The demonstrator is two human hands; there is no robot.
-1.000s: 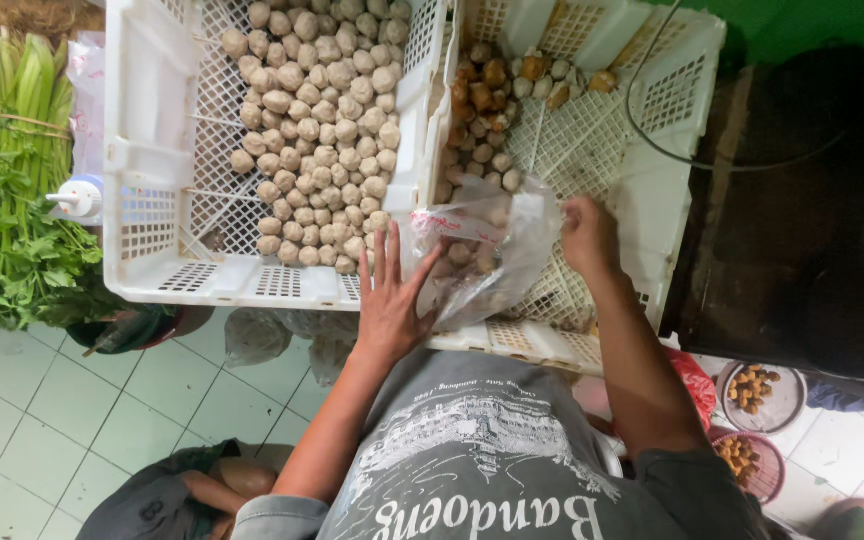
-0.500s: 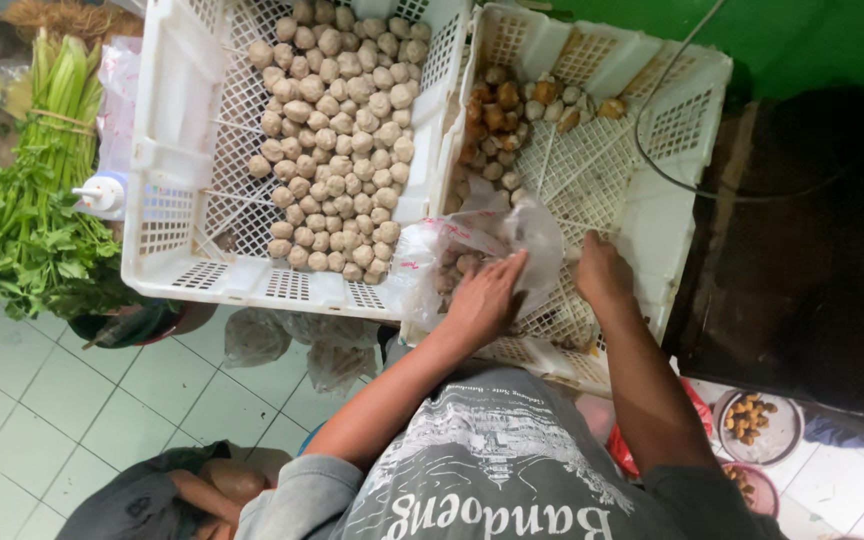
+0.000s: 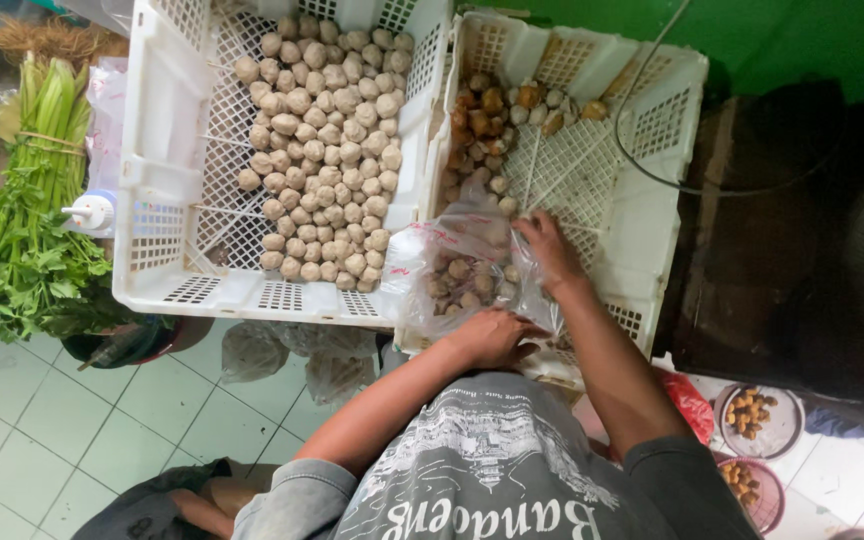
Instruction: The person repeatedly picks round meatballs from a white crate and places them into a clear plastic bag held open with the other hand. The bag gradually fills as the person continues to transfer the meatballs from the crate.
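Note:
A clear plastic bag (image 3: pixel 457 275) partly filled with small brown meatballs rests in the right white crate (image 3: pixel 657 205), at its near left corner. My left hand (image 3: pixel 492 337) grips the bag's near edge. On the bag's right side, my right hand (image 3: pixel 550 250) pinches the plastic by its mouth. More brown and pale meatballs (image 3: pixel 492 105) lie loose at the far end of that crate. The left white crate (image 3: pixel 152 200) holds a dense heap of pale meatballs (image 3: pixel 322 150).
Bundles of leafy greens (image 3: pixel 17 235) lie at the left beside a white-capped bottle (image 3: pixel 92 210). Crumpled plastic bags (image 3: pixel 282 350) hang under the crates over a tiled floor. Two small bowls of fried snacks (image 3: pixel 752 415) sit at the lower right. A dark surface lies right.
My left hand has moved right, from the gap between the crates to the bag's near edge. My right hand has stayed on the bag, which now lies flatter in the crate.

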